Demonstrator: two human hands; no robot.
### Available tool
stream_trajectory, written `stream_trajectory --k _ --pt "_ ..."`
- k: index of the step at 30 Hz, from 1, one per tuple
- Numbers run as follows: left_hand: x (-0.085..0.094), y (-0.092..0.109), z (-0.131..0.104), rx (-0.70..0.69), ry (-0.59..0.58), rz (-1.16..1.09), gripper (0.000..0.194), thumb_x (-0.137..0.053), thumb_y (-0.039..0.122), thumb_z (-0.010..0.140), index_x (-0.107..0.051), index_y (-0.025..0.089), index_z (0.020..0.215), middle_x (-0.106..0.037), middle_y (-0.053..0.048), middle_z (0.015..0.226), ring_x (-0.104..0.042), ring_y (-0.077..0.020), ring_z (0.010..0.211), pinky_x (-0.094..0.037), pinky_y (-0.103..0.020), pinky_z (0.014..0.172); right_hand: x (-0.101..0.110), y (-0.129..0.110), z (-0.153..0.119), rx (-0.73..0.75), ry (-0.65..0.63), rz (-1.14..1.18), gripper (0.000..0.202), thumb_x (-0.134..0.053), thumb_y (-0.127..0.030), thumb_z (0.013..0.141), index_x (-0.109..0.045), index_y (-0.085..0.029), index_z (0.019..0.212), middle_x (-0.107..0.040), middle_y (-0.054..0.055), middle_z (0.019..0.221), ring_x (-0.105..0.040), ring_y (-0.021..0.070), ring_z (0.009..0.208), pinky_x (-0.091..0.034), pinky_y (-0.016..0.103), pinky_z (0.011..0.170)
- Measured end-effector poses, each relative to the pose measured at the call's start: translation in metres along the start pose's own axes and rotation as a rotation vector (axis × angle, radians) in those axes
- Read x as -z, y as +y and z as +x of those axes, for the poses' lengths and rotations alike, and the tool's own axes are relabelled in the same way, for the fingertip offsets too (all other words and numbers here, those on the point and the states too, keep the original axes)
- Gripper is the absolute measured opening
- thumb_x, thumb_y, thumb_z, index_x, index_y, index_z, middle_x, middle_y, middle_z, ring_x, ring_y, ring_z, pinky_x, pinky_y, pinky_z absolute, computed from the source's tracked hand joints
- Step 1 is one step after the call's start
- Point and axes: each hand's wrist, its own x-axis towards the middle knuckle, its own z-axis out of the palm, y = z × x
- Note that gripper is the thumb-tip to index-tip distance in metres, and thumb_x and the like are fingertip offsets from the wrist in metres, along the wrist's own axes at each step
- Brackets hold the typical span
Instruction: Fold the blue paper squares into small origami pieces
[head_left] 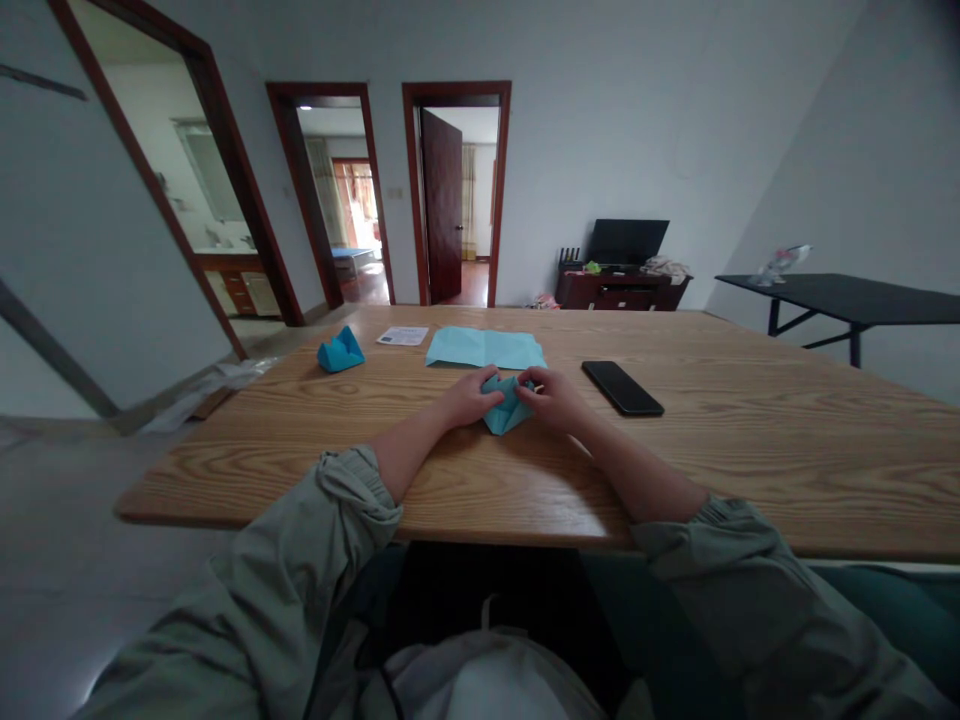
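The left hand [471, 398], fingers nearly closed, pinched the left side of a partly folded light-blue origami paper [502, 417]; the right hand [553, 400], fingers curled, pinched its right side. The paper was at the wooden table [750, 430], just before a creased light-blue sheet [487, 347]. A printed card [403, 336], its writing too small to read, lay near a folded blue paper piece [342, 350].

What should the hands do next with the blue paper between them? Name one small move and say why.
I'd probably have the right hand pinch its crease more firmly while the left hand steadies the folded blue paper: both hands already grip it, and its folds look raised rather than flat.
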Motion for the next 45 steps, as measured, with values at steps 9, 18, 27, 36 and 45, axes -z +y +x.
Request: stream_trajectory --k 9,18,27,36,45 --pt "0.011 -0.012 0.001 0.004 -0.012 -0.008 0.02 -0.056 0.032 0.071 -0.053 0.018 0.086 -0.049 0.005 0.071 -0.044 -0.0119 0.067 -0.035 -0.023 0.06 0.002 0.003 -0.001 0.075 -0.019 -0.091 0.02 -0.054 -0.034 0.075 -0.063 -0.018 0.082 -0.059 0.002 0.077 -0.05 0.0144 0.068 -0.04 0.026 0.063" --pt "0.025 -0.018 -0.001 0.084 -0.157 0.205 0.021 -0.054 0.032 0.071 -0.062 0.018 0.084 -0.06 0.001 0.076 -0.053 -0.014 0.071 -0.039 -0.023 0.062 0.008 0.004 -0.002 0.041 -0.048 -0.16 0.018 -0.054 -0.029 0.076 -0.065 -0.016 0.081 -0.062 0.003 0.079 -0.051 0.0124 0.065 -0.039 0.023 0.061" --pt "0.039 -0.016 -0.002 0.148 -0.194 0.255 0.031 -0.053 0.035 0.076 -0.07 0.017 0.096 -0.066 -0.004 0.095 -0.059 -0.0171 0.082 -0.044 -0.024 0.072 0.023 0.011 0.0 -0.144 -0.124 -0.176 0.021 -0.055 -0.031 0.075 -0.066 -0.015 0.082 -0.057 0.0 0.062 -0.049 0.0116 0.057 -0.035 0.021 0.052" --pt "0.041 -0.028 0.0 0.055 -0.275 0.163 0.03 -0.056 0.032 0.075 -0.072 0.02 0.098 -0.064 -0.003 0.109 -0.058 -0.0173 0.098 -0.042 -0.023 0.088 0.025 0.012 0.0 -0.169 -0.134 -0.151 0.024 -0.055 -0.032 0.074 -0.067 -0.015 0.085 -0.057 0.0 0.063 -0.048 0.0115 0.058 -0.035 0.022 0.054" --pt "0.045 -0.026 -0.002 0.134 -0.341 0.202 0.038 -0.053 0.018 0.069 -0.073 0.023 0.101 -0.068 0.001 0.092 -0.059 -0.0136 0.079 -0.043 -0.018 0.073 0.033 0.027 0.002 -0.187 -0.173 -0.15 0.025 -0.051 -0.028 0.072 -0.069 -0.015 0.084 -0.052 -0.002 0.056 -0.043 0.0101 0.052 -0.032 0.022 0.051"
